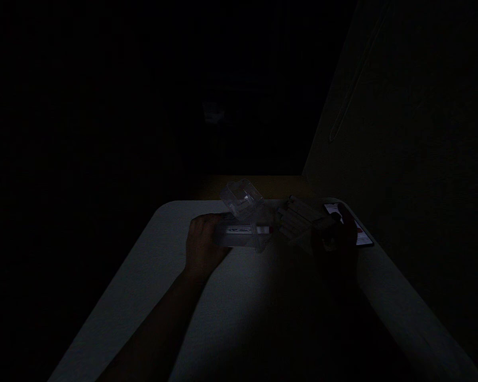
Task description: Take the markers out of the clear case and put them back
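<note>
The left hand [200,241] grips the clear case [239,241]; along it, a marker [248,230] points toward the right hand [336,233], grip unclear.

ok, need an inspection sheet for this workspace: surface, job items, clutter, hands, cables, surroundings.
Surface: pale tabletop, rounded far corners, deep shadow toward the near right.
Job items: clear plastic case with a white, red-tipped pen-like item at it; to its right, a bundle of slim sticks, too dark to identify.
Clutter: phone with lit screen, at the right edge.
Hands: left hand grips the case's left end; right hand is at the bundle's right end, partly covering the phone in view; its grip is unclear.
Cables: thin cord-like loop at upper right, type unclear.
Surroundings: very dark; brownish strip beyond the far edge.
</note>
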`<state>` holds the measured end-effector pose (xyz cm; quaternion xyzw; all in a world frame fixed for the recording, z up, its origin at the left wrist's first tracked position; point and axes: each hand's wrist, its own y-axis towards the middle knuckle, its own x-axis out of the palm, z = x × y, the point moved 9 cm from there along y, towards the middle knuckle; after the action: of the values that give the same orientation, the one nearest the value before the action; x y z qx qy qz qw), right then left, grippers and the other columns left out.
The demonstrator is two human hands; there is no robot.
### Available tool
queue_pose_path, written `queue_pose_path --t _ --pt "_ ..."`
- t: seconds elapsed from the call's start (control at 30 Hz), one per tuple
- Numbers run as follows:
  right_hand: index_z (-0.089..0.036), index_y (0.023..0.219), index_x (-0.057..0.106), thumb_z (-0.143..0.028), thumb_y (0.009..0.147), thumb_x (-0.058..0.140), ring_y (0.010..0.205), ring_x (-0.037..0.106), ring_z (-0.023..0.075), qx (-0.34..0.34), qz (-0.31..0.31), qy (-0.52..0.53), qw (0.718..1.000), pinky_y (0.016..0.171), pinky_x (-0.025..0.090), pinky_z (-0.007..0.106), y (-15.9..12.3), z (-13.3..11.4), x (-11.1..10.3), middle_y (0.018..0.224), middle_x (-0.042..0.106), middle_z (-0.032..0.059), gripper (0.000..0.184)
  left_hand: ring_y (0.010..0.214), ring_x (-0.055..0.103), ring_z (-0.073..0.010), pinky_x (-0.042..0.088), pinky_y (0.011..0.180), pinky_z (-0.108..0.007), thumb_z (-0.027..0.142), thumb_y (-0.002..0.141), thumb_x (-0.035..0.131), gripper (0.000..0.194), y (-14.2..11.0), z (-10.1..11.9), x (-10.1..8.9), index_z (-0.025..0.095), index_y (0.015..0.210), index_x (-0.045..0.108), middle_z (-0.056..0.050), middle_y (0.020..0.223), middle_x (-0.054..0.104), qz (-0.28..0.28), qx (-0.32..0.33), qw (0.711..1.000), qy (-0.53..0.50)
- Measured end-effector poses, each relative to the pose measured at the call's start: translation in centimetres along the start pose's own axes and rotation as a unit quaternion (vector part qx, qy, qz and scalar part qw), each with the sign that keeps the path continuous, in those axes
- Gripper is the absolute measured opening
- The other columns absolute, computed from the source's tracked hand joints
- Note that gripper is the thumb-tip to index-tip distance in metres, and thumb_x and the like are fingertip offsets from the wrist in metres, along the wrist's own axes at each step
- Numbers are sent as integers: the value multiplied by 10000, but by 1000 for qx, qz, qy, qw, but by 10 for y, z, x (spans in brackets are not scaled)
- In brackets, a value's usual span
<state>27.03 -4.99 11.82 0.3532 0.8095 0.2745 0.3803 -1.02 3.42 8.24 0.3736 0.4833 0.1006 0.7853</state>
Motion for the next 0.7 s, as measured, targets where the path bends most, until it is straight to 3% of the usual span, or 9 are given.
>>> queue_pose_path --t 0.1,0.23,0.4,0.5,0.7 --pt "-198 1203 551 -368 838 493 1129 530 243 -14 23 0 1000 864 494 423 1 -1 -8 1068 616 111 407 995 559 -272 432 877 -410 328 687 660 418 0 3 -3 144 1055 583 -113 1037 637 13 19 1000 -1" --pt "-200 1094 604 -395 810 539 1163 512 272 -8 43 -10 999 887 495 446 3 7 -15 1191 564 136 350 991 555 -269 430 866 -413 335 702 649 419 -2 5 -5 157 1071 564 -105 1039 631 22 34 999 -2" --pt "-232 1263 490 -492 776 607 1105 554 277 76 157 66 982 852 522 456 -5 14 -38 1230 525 135 564 1008 548 -275 421 883 -411 308 679 661 447 -2 3 -2 159 1088 559 -106 1058 623 11 27 1000 -6" --pt "-227 1262 493 -463 754 658 1168 514 299 111 210 93 967 888 509 484 -12 12 -48 1233 509 134 584 1014 550 -276 417 893 -411 322 683 667 441 -2 2 -1 152 1077 567 -109 1055 626 8 22 1000 -3" --pt "-243 1205 519 -424 722 701 1058 587 252 68 168 125 975 769 567 397 -15 8 -38 1173 541 112 546 994 556 -268 425 880 -410 346 693 667 428 -1 4 -4 155 1063 569 -103 1039 632 23 35 999 0"
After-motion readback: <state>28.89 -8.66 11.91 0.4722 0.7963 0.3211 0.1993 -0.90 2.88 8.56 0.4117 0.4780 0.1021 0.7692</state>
